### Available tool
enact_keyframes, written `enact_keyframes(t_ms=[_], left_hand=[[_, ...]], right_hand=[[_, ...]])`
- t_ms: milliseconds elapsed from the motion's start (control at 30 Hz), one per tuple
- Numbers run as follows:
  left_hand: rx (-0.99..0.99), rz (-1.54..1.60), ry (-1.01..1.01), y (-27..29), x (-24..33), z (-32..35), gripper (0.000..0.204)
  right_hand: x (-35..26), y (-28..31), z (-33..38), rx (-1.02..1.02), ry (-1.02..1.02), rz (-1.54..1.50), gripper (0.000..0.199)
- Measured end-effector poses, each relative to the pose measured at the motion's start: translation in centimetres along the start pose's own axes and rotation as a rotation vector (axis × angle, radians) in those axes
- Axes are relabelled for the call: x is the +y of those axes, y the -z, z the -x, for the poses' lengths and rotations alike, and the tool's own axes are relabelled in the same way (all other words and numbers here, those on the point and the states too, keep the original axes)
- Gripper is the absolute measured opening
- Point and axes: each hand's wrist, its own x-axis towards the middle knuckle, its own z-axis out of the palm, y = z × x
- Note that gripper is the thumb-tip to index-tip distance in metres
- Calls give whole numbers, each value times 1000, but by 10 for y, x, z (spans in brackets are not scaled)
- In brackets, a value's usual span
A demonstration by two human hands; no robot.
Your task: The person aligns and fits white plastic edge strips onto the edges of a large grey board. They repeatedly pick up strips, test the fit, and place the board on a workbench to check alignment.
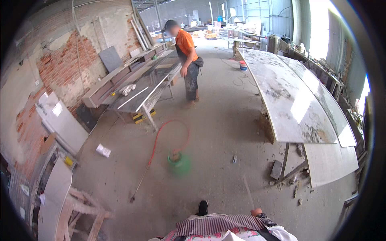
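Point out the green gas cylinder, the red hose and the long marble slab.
green gas cylinder [179,164], head view, its rounded body.
red hose [157,135], head view, left side of its loop.
long marble slab [281,92], head view, its polished top.

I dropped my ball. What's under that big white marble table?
Under the marble slab there is shadow on the concrete floor, a metal leg, a grey block and some rubble. Farther back the slab hides the floor, so no ball shows.
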Motion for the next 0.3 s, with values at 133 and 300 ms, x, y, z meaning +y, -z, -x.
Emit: enact_keyframes(t_ms=[133,300], left_hand=[[25,-534,-401,100,121,-72,20],[160,56,-355,222,311,-145,25]], right_hand=[[5,37,-41,-233,-198,-315,22],[22,82,-95,-283,-362,-494,23]])
